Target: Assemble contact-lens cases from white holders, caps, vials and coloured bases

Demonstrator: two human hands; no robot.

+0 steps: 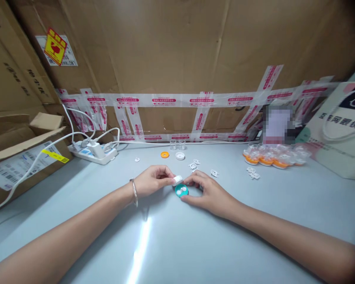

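Between finger and thumb, my left hand [154, 179] pinches a small round white part [178, 180]. Just below that part is a round teal piece [182, 191] with small white bits inside. My right hand [205, 191] has its fingers and thumb around the teal piece's right side, gripping its edge. Behind the hands lie an orange ring [165, 155] and a white ring [180, 156], with two clear cups [177, 144] standing beyond them. Small white plastic pieces [193, 166] are scattered behind my right hand, and another [214, 173] lies to its right.
A white power strip [99, 154] with plugs and cables sits at the left beside an open cardboard box [26, 157]. Several clear-and-orange assemblies [273, 157] are grouped at the right, near a printed bag [340, 130]. Large taped cardboard [165, 59] stands behind the table.
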